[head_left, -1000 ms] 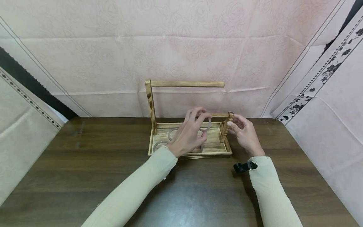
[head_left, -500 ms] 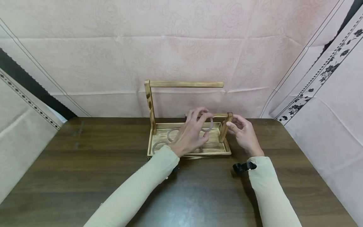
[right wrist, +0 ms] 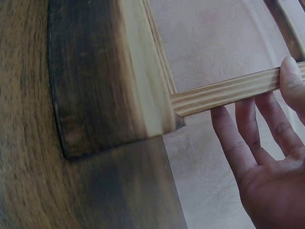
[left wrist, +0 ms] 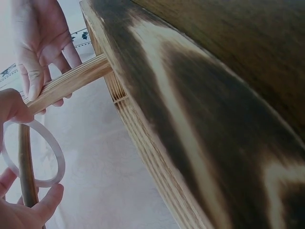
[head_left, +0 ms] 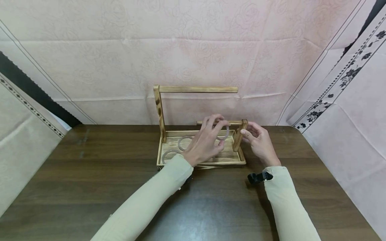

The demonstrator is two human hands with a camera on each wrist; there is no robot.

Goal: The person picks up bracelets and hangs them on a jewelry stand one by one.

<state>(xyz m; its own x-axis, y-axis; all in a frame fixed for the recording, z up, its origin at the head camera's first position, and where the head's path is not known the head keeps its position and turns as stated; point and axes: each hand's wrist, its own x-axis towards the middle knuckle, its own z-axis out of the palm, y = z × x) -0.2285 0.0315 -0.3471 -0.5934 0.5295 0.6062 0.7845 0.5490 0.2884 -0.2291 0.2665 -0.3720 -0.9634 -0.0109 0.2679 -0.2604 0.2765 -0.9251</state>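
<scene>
A wooden stand has a tray base (head_left: pixel 218 163), a short right post (head_left: pixel 240 135) with a low rod (head_left: pixel 236 123), and a taller left post (head_left: pixel 160 113) with a high rod (head_left: pixel 199 89). My left hand (head_left: pixel 205 140) pinches a pale ring (left wrist: pixel 59 157) between thumb and fingers. In the left wrist view the ring is around the low rod, near the short post. My right hand (head_left: pixel 261 144) grips the short post near its top, thumb on the near face and fingers behind, as the right wrist view shows.
Two more rings lie in the tray's left part: a back ring (head_left: pixel 179 144) and a front ring (head_left: pixel 164 156), partly behind my left hand. The stand is on a brown table (head_left: pixel 120 187), near its far edge. A pale patterned cloth (head_left: pixel 193 60) hangs behind.
My left hand has shifted a little to the right, carrying the ring along the low rod towards the short post. My right hand keeps its grip on the post.
</scene>
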